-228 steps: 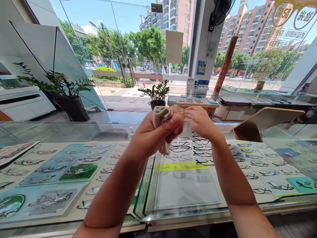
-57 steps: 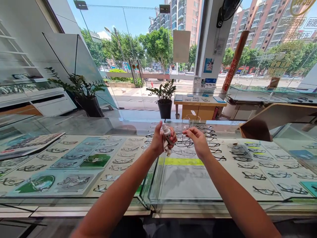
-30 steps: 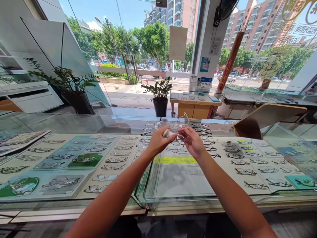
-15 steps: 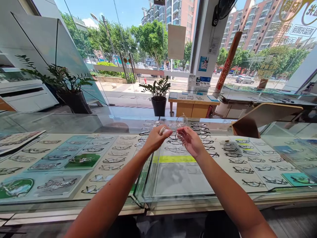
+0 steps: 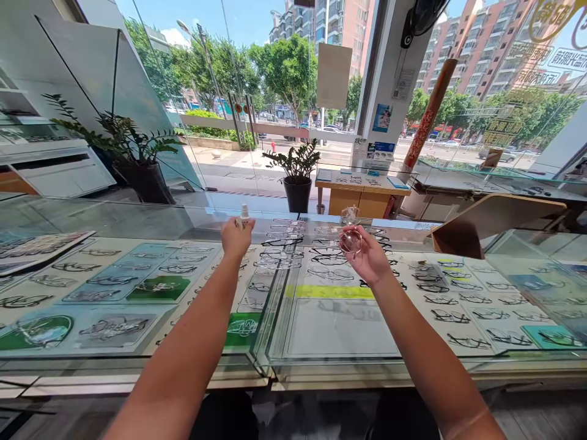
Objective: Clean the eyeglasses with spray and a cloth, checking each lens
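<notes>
My left hand [image 5: 237,237] is closed round a small white spray bottle [image 5: 244,214], whose nozzle end sticks up above the fingers. It is over the back part of the glass counter [image 5: 192,220]. To the right, my right hand [image 5: 369,253] pinches a pair of thin-rimmed glasses [image 5: 351,242]. One round lens faces me in front of the palm, and the other part of the frame rises behind it. Rows of eyeglass frames [image 5: 330,260] lie under the glass beneath both hands.
A brown wooden stand [image 5: 486,220] rests on the counter at right. A printed board [image 5: 41,247] lies at far left. Beyond the counter stand a potted plant [image 5: 297,192], a larger one [image 5: 144,177] and a small display table [image 5: 362,198].
My left hand has moved left with the spray bottle, away from the glasses. My right hand, still holding the glasses, has shifted slightly right. The view has turned a little.
</notes>
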### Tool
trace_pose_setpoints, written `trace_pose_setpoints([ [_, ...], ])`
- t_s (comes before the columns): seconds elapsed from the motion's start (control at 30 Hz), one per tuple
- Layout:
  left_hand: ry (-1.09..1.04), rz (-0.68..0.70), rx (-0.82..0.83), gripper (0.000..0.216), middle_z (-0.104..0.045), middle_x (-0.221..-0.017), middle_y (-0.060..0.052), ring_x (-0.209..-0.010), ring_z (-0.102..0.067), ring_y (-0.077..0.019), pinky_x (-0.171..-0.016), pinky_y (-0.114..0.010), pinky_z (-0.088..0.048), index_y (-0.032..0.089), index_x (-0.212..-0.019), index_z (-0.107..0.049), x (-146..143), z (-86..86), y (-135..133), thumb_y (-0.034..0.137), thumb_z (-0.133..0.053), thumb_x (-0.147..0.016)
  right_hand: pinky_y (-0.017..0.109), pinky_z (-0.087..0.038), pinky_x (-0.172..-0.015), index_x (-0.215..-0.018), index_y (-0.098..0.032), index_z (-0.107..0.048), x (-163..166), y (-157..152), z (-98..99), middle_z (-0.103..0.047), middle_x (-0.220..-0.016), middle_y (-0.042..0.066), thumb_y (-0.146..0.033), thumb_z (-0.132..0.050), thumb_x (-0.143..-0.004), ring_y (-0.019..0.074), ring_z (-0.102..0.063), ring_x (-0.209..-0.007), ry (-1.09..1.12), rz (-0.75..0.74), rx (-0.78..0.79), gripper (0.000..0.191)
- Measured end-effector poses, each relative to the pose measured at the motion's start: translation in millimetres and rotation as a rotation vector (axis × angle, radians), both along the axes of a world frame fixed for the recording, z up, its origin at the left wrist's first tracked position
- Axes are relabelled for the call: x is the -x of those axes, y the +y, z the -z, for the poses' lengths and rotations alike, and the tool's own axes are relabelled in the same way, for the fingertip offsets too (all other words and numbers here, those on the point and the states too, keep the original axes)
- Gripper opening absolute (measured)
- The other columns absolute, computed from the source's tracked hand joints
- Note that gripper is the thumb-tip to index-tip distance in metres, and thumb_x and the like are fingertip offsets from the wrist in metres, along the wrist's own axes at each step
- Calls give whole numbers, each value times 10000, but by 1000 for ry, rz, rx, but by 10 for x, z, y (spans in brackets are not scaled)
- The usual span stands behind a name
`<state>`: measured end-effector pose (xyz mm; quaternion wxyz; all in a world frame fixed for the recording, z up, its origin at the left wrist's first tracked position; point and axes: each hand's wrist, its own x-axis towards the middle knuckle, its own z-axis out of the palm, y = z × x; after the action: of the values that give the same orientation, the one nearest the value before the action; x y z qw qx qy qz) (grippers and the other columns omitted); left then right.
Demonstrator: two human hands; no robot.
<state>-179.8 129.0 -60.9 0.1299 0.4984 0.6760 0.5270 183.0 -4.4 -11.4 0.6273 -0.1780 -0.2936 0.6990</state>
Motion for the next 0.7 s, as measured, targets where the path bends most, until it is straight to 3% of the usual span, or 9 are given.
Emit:
trace_pose_setpoints([
  [0.13, 115, -81, 101, 290, -631, -909, -82, -996, -626, -327, -950, -456, -480, 222, -844, -586, 73, 85, 19, 475, -729, -855, 272, -658, -839, -959, -196, -764, -9, 1, -8, -823, -1002, 23, -305, -702, -983, 148, -773, -916, -9, -13, -3, 127],
  [0.33, 174, -91, 169, 327, -661, -881, -81, -925, -635, -318, -890, -442, -492, 218, -882, -628, 112, 161, 42, 526, -727, -839, 270, -651, -853, -952, -200, -759, -13, -5, -17, -821, -1002, 17, -328, -783, -924, 146, -771, -928, -17, -17, -11, 133],
  [0.7, 113, -50, 92, 370, -657, -828, -125, -912, -644, -376, -855, -468, -491, 238, -834, -637, 94, 208, 50, 544, -812, -720, 280, -627, -853, -940, -229, -769, -10, -36, -40, -820, -1012, 8, -344, -811, -897, 153, -764, -925, -61, -1, -2, 130],
])
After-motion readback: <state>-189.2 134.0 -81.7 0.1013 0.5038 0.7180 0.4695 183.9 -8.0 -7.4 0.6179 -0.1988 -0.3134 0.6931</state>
